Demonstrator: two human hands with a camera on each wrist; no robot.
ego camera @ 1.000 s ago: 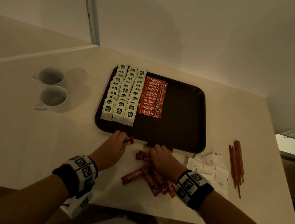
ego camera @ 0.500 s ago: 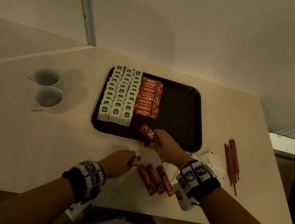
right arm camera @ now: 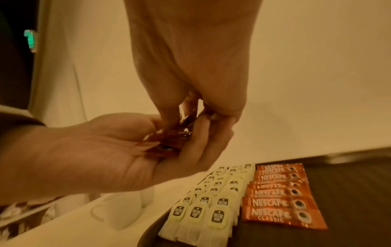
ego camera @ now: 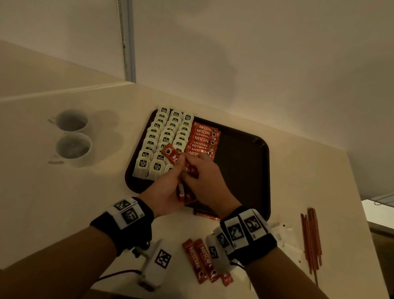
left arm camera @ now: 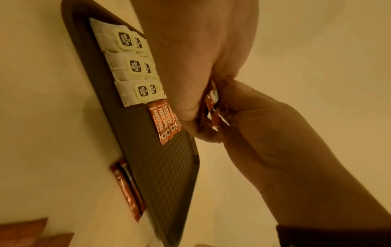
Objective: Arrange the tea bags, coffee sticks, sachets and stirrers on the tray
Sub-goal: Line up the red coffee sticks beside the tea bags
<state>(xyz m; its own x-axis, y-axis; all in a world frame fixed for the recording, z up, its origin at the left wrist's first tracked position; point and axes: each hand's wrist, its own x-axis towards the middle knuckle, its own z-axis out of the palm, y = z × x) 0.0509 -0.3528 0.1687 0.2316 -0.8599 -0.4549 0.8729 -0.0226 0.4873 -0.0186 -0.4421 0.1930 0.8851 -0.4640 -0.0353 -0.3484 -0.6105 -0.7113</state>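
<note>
A dark brown tray (ego camera: 244, 173) holds three columns of white tea bags (ego camera: 163, 141) on its left and a stacked column of red Nescafe coffee sticks (ego camera: 204, 138) beside them. Both hands meet above the tray's near left part. My left hand (ego camera: 170, 184) holds a small bunch of red coffee sticks (ego camera: 171, 154), and my right hand (ego camera: 202, 176) pinches the same bunch from the right. In the left wrist view the held sticks (left arm camera: 211, 107) sit between the two hands. Loose coffee sticks (ego camera: 201, 259), white sachets (ego camera: 283, 235) and red stirrers (ego camera: 311, 241) lie on the table.
Two white cups (ego camera: 74, 136) stand left of the tray. The white table (ego camera: 28, 186) ends in a near edge just below my forearms, and a wall rises close behind the tray. One more red stick (ego camera: 206, 214) lies against the tray's near rim.
Both hands rose from the table's near side to above the tray. My right hand carried a coffee stick up, my left brought more, and they now hold the sticks together.
</note>
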